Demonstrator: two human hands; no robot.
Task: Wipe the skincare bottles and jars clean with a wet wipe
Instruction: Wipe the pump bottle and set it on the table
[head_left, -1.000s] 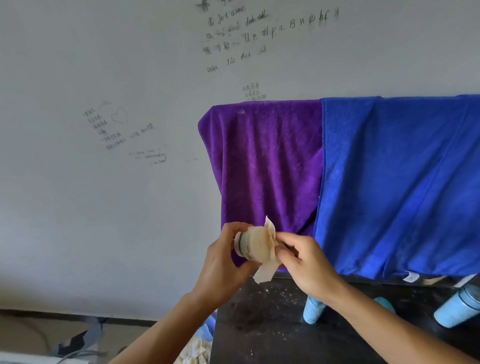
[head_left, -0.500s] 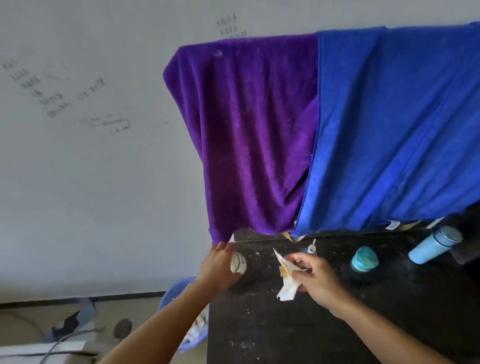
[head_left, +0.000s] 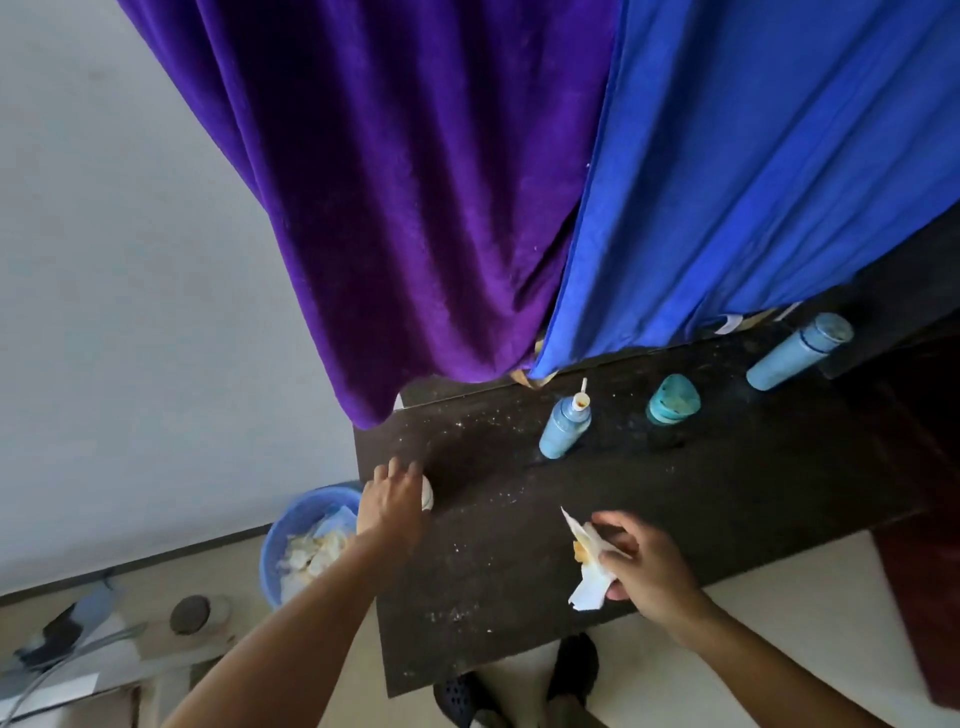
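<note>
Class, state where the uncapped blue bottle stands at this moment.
In the head view the uncapped blue bottle stands near the back of the dark table, left of the teal jar, below the blue towel's hem.

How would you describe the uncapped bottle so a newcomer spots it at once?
Find the dark table below the hanging purple towel and blue towel. Just under where the towels meet stands a blue bottle. Unlike the teal jar and the capped pale blue bottle to its right, its top is an open white neck stained orange, with a thin stick poking out.
</note>
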